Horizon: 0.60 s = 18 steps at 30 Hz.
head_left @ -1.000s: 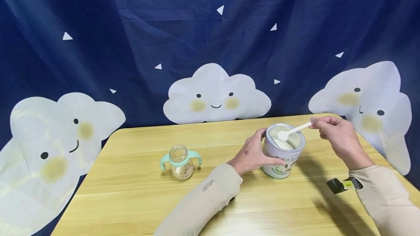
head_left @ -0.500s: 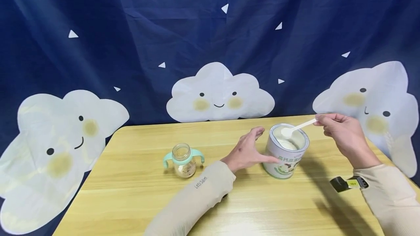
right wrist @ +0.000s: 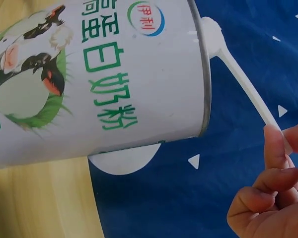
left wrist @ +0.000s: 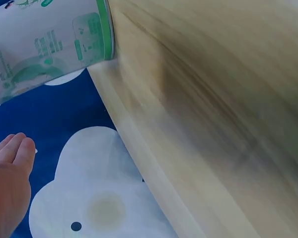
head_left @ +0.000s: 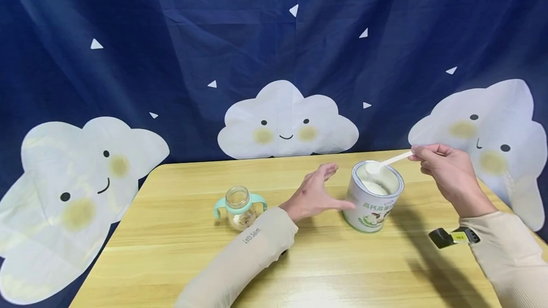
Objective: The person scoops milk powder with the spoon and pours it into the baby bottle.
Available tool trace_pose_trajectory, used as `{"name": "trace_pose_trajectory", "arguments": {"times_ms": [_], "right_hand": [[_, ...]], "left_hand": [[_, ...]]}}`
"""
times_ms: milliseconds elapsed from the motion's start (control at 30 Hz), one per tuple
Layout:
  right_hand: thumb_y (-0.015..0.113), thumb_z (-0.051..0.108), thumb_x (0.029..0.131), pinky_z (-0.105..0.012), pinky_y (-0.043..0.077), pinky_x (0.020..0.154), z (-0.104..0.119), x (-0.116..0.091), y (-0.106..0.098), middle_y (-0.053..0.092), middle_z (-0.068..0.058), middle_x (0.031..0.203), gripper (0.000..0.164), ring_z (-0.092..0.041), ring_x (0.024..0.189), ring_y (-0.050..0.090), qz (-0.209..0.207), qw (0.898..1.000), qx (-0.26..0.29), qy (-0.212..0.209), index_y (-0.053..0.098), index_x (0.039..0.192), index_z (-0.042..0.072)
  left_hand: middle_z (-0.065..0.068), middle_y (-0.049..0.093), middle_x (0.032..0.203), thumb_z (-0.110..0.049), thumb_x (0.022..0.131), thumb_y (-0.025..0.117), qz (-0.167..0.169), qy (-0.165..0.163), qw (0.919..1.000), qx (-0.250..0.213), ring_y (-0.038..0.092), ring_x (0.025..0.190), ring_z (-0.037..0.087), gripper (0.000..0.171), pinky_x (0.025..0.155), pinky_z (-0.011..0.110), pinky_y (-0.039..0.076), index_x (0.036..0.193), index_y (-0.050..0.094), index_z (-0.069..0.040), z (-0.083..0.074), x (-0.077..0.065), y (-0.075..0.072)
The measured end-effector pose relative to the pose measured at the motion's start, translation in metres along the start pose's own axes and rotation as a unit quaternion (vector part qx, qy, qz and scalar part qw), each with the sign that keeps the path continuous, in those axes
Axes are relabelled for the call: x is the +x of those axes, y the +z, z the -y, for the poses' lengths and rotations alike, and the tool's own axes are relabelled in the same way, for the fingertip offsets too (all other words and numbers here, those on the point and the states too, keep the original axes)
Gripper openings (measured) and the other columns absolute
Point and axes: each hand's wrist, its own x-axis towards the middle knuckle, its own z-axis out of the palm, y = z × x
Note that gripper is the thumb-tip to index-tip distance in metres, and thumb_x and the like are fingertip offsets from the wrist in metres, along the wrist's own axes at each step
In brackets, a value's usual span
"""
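A white milk powder can (head_left: 371, 208) with green print stands open on the table, pale powder showing inside. My right hand (head_left: 449, 175) pinches the handle end of a white scoop (head_left: 396, 158); its bowl is at the can's mouth, and in the right wrist view the scoop (right wrist: 248, 87) holds a heap of powder. To the left of the can, my left hand (head_left: 314, 194) is spread, thumb and fingers apart, with nothing in it. In the left wrist view the fingers (left wrist: 12, 151) are away from the can (left wrist: 44, 49). A baby bottle (head_left: 239, 206) with mint-green handles stands uncapped further left.
The wooden table (head_left: 171, 241) carries the can and the bottle. Behind its far edge hangs a dark blue curtain (head_left: 239, 27) with white clouds. A wrist camera (head_left: 443, 238) sticks out from the right sleeve. My left forearm (head_left: 244, 260) passes close to the bottle.
My left hand has let go of the can and drawn back to the left. The right hand keeps the scoop at the can's opening, lifted slightly.
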Motion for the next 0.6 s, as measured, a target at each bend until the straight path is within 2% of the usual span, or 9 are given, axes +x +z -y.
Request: {"name": "trace_pose_trajectory", "arguments": {"times_ms": [267,600], "right_hand": [[0.070,0.009,0.094,-0.015,0.051,0.061,0.001,0.000,0.007,0.072,0.006,0.072,0.016,-0.002,0.059,0.054,0.007,0.999,0.034,0.001,0.074,0.079,0.015],[0.072,0.012,0.093,-0.014,0.051,0.061,0.002,0.000,0.018,0.071,0.007,0.071,0.016,-0.002,0.060,0.053,0.011,1.000,0.023,-0.002,0.073,0.078,0.014]], "left_hand": [[-0.001,0.046,0.152,-0.035,0.068,0.094,-0.005,0.001,0.9999,-0.011,0.044,0.138,0.016,0.101,0.112,0.033,0.039,0.150,0.039,-0.011,0.004,-0.006,-0.013],[0.001,0.047,0.151,-0.037,0.070,0.093,-0.013,0.005,0.9999,0.007,0.046,0.137,0.019,0.099,0.111,0.035,0.040,0.149,0.040,-0.010,0.008,-0.012,-0.024]]}}
